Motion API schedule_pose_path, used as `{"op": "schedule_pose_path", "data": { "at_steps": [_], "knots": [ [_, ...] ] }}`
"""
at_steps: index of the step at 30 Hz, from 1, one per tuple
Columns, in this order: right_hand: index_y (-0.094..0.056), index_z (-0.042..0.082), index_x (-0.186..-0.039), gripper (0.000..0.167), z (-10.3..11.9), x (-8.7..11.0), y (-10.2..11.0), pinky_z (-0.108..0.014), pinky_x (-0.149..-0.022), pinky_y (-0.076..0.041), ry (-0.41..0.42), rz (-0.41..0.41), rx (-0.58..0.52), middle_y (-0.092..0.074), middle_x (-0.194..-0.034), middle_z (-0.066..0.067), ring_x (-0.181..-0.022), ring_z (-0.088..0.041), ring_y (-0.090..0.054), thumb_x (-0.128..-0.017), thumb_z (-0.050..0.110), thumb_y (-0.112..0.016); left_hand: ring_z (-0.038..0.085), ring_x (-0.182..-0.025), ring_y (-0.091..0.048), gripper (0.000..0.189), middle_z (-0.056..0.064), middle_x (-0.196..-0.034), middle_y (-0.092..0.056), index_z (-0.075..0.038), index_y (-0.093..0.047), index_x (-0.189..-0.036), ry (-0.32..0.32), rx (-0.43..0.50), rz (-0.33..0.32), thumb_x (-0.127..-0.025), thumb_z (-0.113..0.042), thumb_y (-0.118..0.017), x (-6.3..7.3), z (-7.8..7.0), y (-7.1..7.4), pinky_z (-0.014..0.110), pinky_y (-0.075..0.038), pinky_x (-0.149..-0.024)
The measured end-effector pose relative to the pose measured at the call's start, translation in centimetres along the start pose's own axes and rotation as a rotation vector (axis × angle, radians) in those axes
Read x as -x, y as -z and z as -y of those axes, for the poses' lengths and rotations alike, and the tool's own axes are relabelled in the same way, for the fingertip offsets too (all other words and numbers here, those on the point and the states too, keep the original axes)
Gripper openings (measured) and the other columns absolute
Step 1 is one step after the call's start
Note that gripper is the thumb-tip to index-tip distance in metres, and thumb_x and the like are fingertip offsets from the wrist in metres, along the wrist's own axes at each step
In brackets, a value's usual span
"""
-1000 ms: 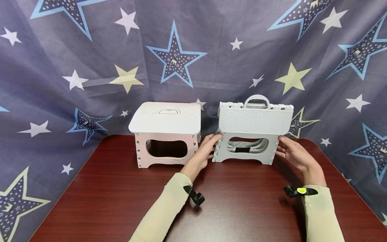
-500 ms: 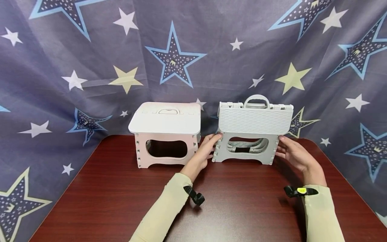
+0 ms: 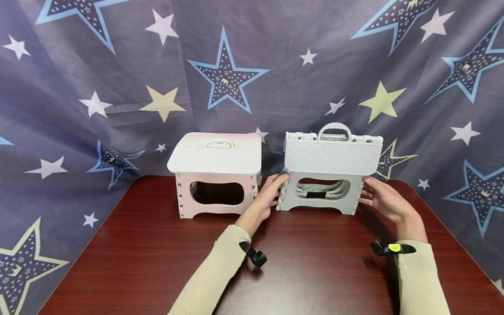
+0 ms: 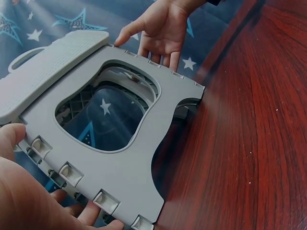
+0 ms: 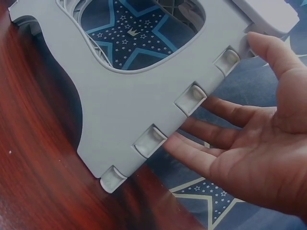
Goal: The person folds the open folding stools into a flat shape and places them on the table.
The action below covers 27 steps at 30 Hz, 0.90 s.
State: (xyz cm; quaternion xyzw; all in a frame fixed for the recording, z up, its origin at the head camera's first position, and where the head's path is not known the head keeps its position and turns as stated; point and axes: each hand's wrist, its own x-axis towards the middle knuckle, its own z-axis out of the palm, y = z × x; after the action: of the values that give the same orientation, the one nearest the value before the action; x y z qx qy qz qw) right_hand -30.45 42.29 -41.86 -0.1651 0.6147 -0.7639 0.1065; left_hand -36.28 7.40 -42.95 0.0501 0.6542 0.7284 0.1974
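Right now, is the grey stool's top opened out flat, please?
No, the grey stool has its front top panel sloping down from an upright handle.

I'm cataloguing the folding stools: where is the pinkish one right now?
In the head view, the pinkish stool stands left of centre on the table, before the starry curtain, with the left hand and the grey stool it grips to its right.

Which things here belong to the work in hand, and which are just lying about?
In the work:
grey folding stool
left hand and right hand, holding its side edges

Seemingly just about:
pink-and-white stool, not held
table
star-patterned cloth
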Motion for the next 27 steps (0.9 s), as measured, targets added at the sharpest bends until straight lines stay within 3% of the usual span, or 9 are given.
{"op": "schedule_pose_path", "data": {
  "at_steps": [27],
  "knots": [
    [-0.063,0.019,-0.122,0.035,-0.16,-0.03,0.33,-0.028,-0.093,-0.057,0.0,0.003,0.006,-0.072,-0.12,0.005,-0.112,-0.01,-0.069,-0.113,0.017,-0.029,0.029,-0.119,-0.051,0.065,0.005,-0.127,-0.051,-0.017,-0.041,-0.145,-0.01,0.006,-0.029,-0.095,-0.054,-0.061,0.37,0.2,-0.3,0.057,-0.031,-0.109]
  ]
}}
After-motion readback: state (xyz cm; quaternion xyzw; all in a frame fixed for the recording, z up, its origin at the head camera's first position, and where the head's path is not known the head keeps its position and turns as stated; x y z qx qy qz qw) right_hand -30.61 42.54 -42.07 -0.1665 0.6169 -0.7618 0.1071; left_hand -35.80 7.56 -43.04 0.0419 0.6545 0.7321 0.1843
